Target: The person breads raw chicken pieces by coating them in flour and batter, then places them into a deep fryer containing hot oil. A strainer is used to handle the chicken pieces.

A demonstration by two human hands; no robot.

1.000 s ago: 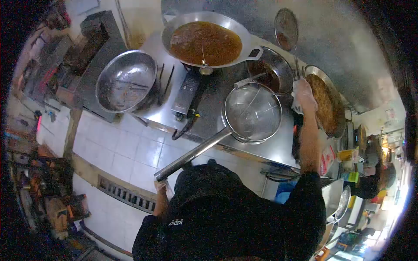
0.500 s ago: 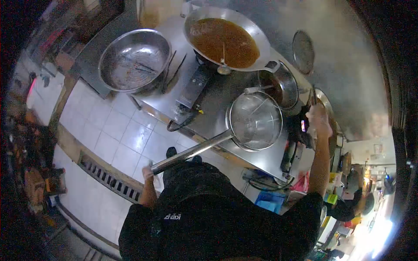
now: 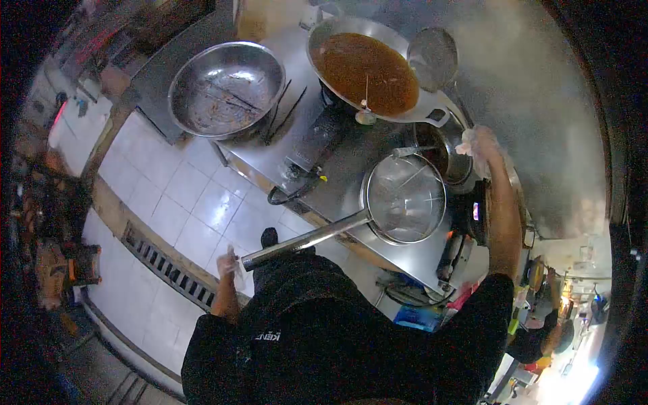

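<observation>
My right hand (image 3: pixel 480 145), in a thin clear glove, is closed around the handle of a round mesh skimmer (image 3: pixel 433 59). The skimmer is raised beside the rim of a big wok (image 3: pixel 432 108) of brown liquid (image 3: pixel 364 71). My left hand (image 3: pixel 229 264), also gloved, is just off the handle end of a large long-handled strainer (image 3: pixel 406 199), its fingers loosely apart. That strainer lies on the steel counter, its tubular handle jutting past the edge toward me. Behind it, a smaller pan (image 3: pixel 442 152) is partly hidden.
A wide metal basin (image 3: pixel 226 88) with dark residue stands at the left of the counter (image 3: pixel 324 162). Tongs (image 3: pixel 285 115) lean beside it. A small ladle-like tool (image 3: pixel 366 116) hangs at the wok's rim. A burner with a flame (image 3: pixel 451 235) is at right. Another person (image 3: pixel 540 341) is farther right.
My right hand has moved up and left, and the skimmer has swung from the right over to the wok's rim. My left hand has come slightly away from the strainer's handle end.
</observation>
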